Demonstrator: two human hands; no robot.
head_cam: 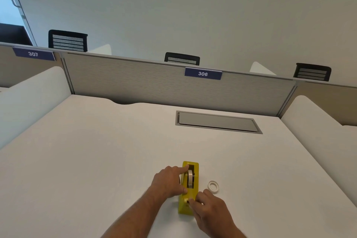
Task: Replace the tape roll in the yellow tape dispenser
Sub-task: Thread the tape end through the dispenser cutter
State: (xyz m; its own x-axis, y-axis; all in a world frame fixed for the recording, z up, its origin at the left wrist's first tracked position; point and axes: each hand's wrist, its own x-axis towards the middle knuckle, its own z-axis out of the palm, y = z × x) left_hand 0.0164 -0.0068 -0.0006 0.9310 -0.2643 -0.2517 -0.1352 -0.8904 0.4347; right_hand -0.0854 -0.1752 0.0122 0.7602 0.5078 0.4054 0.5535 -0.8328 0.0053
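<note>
Already you are bracing the yellow tape dispenser (pixel 189 189) near the desk's (pixel 96 160) front edge, left hand (pixel 167 183) clasping its side, right hand (pixel 208 209) pinching its near end, risking tipping it onto the spare roll (pixel 213 186) lying just right.

One yellow dispenser (pixel 189 189), two tape rolls (pixel 190 178) (pixel 213 186), two hands (pixel 169 181) (pixel 209 208), three chairs (pixel 67 40) (pixel 182 58) (pixel 312 71)

Single head-worn wide-angle view, looking forward and down across a white desk (pixel 96 160), hands close at the bottom edge, partition (pixel 154 83) and wall beyond
</note>
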